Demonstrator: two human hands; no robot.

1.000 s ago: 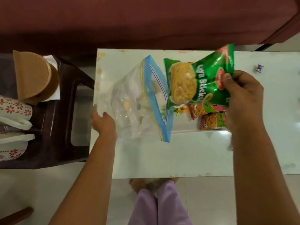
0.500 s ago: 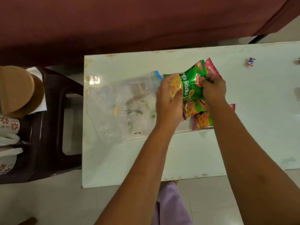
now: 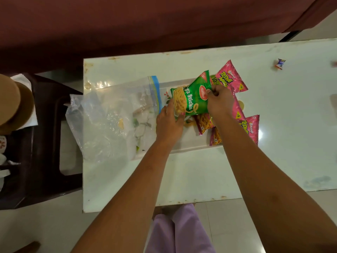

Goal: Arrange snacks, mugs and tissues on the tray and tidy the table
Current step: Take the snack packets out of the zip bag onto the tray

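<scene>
A green snack packet (image 3: 193, 99) lies over a white tray (image 3: 184, 143) on the white table (image 3: 200, 176). My left hand (image 3: 169, 123) grips the packet's left end, thumb over its edge. My right hand (image 3: 219, 100) pinches its right end. Several pink snack packets (image 3: 231, 77) lie on and beside the tray under my right arm. A clear zip bag (image 3: 113, 121) with a blue seal lies flat over the tray's left part and hangs over the table's left edge. Mugs (image 3: 2, 143) with a red flower pattern show at the far left, mostly cut off.
A dark brown stool (image 3: 49, 143) stands left of the table, holding brown round lids (image 3: 12, 103), white tissue (image 3: 32, 117) and the mugs. A small wrapped candy (image 3: 280, 63) lies at the table's far right. A maroon sofa (image 3: 145, 24) runs behind the table.
My left hand let go of the zip bag, which dropped flat, and took the green packet's left end. Both hands brought the packet down onto the tray; more pink packets came into sight.
</scene>
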